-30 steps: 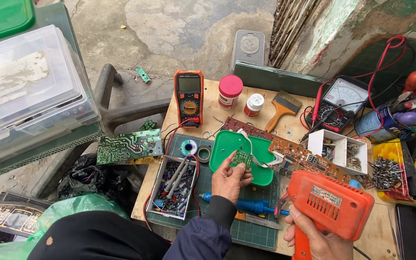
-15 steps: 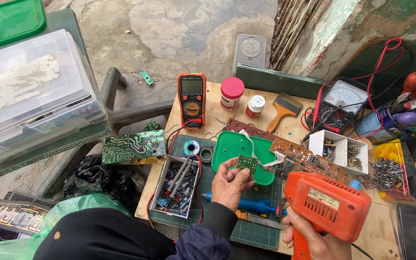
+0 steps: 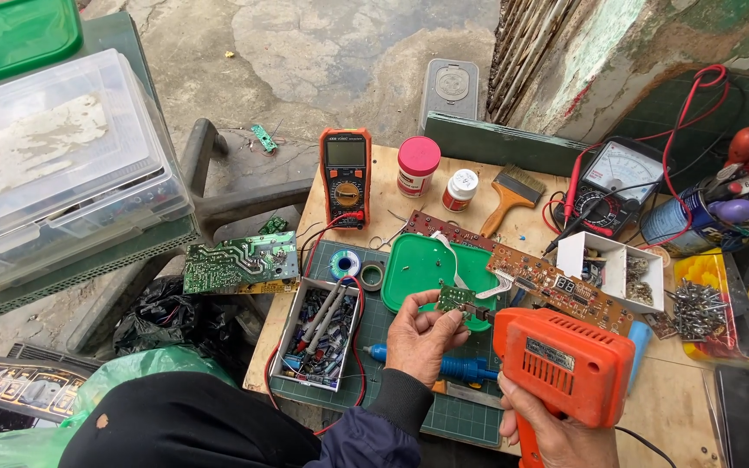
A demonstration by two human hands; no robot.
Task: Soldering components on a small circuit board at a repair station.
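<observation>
head cam, looking down at a cluttered wooden workbench (image 3: 392, 186). left hand (image 3: 422, 334) is pinching a small green circuit board (image 3: 456, 299) between thumb and fingertips, held up just above the near edge of a green plastic tray (image 3: 422, 264) and the cutting mat (image 3: 461, 416). right hand (image 3: 552, 433) is clenched around the grip of an orange soldering gun (image 3: 565, 364), which sits just right of the little board, nose pointing toward it; can't tell if they touch.

around them: a blue-handled screwdriver (image 3: 452, 368) lying on the mat under the left hand, an open box of loose components (image 3: 318, 334) to the left, a long brown circuit board (image 3: 556, 286) behind the gun, an orange multimeter (image 3: 345, 173) further back, and a bigger green circuit board (image 3: 240, 263) hanging off the bench's left edge.
</observation>
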